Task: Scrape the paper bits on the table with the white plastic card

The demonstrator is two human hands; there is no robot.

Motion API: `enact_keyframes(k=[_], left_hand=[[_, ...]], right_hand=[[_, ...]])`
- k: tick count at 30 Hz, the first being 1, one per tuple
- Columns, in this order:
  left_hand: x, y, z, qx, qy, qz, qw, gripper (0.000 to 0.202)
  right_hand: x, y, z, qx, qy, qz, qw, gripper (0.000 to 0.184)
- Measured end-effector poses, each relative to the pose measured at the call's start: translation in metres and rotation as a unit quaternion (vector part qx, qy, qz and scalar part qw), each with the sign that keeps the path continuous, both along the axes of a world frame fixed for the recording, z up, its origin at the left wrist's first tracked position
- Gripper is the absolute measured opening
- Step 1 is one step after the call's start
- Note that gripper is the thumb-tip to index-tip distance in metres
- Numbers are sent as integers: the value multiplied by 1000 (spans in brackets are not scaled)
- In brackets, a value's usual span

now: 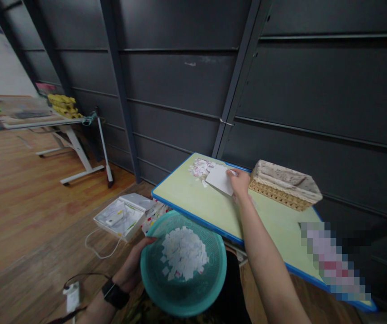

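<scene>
My left hand (135, 261) grips the left rim of a teal plastic colander (215, 261), its fingers partly hidden behind the rim. A heap of small white paper pieces (185, 252) lies inside. Over the small yellow table (183, 191), my right hand (240, 181) is closed on a white sheet of card or stiff paper (219, 178). The sheet's far left edge meets a pile of paper scraps (201, 168) near the table's back left corner. The colander sits just under the table's blue front edge.
A woven basket with a cloth lining (281, 186) stands at the table's back right. On the floor at left are an open white box (122, 218) and a white power adapter (72, 296) with cables. A larger table (41, 120) and dark metal wall panels (176, 85) lie beyond.
</scene>
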State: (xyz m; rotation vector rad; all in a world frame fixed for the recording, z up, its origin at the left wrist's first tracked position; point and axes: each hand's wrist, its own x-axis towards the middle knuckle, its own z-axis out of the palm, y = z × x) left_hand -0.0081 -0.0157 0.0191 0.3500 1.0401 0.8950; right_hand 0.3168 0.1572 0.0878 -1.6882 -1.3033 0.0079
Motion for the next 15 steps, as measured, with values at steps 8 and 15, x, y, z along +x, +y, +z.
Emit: enact_keyframes(k=[8, 15], left_hand=[[0, -1, 2, 10, 4, 0, 1000, 9], [0, 0, 4, -4, -1, 1, 1000, 12]], right_hand=[[1, 2, 0, -25, 7, -2, 1000, 42], [2, 4, -2, -31, 5, 8, 999, 39]])
